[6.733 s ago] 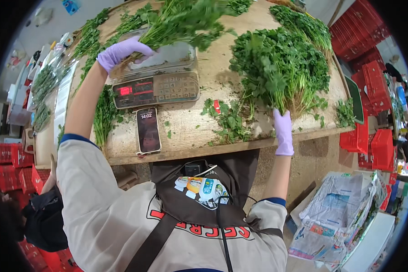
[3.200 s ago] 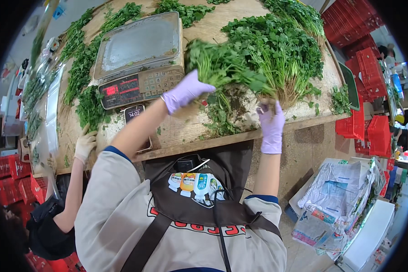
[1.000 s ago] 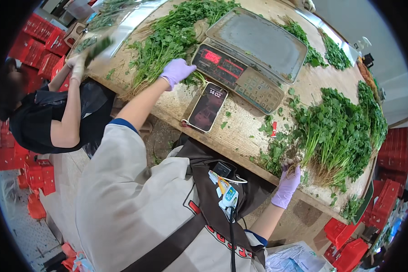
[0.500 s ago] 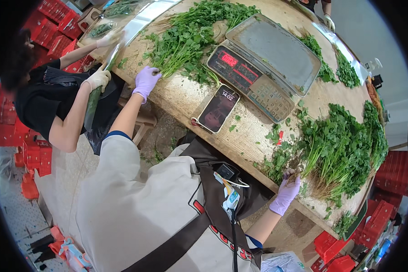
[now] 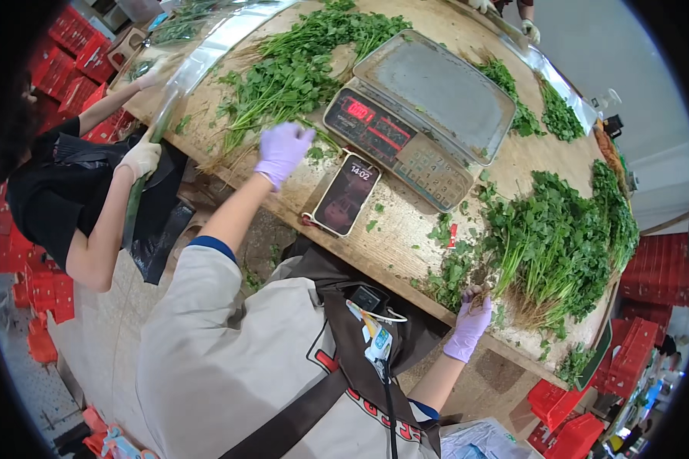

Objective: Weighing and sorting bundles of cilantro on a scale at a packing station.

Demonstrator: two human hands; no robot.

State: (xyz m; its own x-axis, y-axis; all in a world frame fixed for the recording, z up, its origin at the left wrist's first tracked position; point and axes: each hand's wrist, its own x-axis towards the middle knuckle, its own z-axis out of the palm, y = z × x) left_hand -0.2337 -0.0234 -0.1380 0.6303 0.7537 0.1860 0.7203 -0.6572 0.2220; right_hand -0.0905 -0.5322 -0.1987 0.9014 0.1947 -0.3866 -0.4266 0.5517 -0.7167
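Observation:
My left hand [image 5: 283, 154], in a lavender glove, is raised over the table's front edge, left of a phone [image 5: 347, 195]. Its fingers look partly spread, and nothing shows in them. Beside it lies a rooted bunch of leafy green herbs like coriander [image 5: 272, 96], stems toward me. At the table edge on the right, my right hand [image 5: 468, 329], gloved alike, has its fingers closed on a small brownish root clump [image 5: 476, 297]. A large heap of the same herbs [image 5: 551, 237] lies just beyond it, roots toward me.
A digital scale [image 5: 406, 145] with a bare metal pan [image 5: 436, 92] and lit red display stands mid-table. Leaf scraps and a small red packet [image 5: 452, 236] lie on the wooden table [image 5: 394, 249]. At left a co-worker's gloved hand [image 5: 141, 159] grips a long clear film sleeve. Red crates [image 5: 631, 356] stand around.
My left hand has moved right, away from the left bunch's root end, which now shows. My right hand stays at the root clump. The whole view has shifted slightly.

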